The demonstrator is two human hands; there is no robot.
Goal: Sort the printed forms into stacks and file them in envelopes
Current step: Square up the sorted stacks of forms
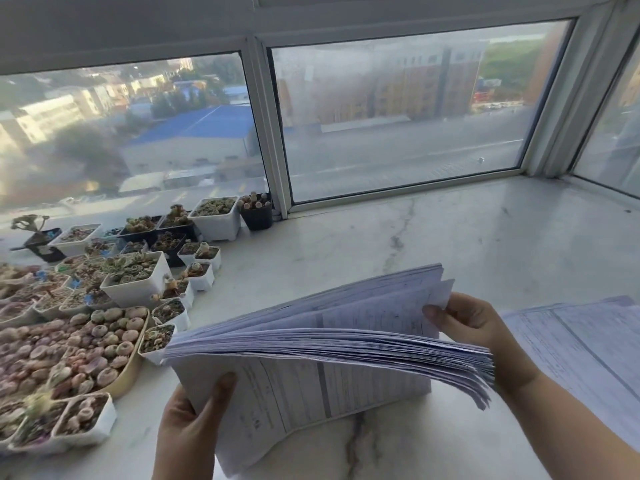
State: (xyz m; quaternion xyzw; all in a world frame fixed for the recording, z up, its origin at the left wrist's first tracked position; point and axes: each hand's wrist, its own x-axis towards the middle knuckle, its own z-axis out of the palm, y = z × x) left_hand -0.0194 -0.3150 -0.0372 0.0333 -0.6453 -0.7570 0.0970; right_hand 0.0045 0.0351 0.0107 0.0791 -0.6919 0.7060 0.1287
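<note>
1. Head view: the left hand [194, 431] grips the near-left corner of a thick stack [311, 344] of printed forms, thumb on top and fingers underneath.
2. The right hand [474, 323] pinches the stack's far-right edge, lifting the upper sheets so they fan apart.
3. The stack is held above the marble sill [381, 237], tilted, its lower sheets bent down toward the person.
4. More forms [581, 344] lie flat on the sill at the right, beside the right wrist.
5. Succulent pots [135, 275] crowd the left, below the window [398, 116].
</note>
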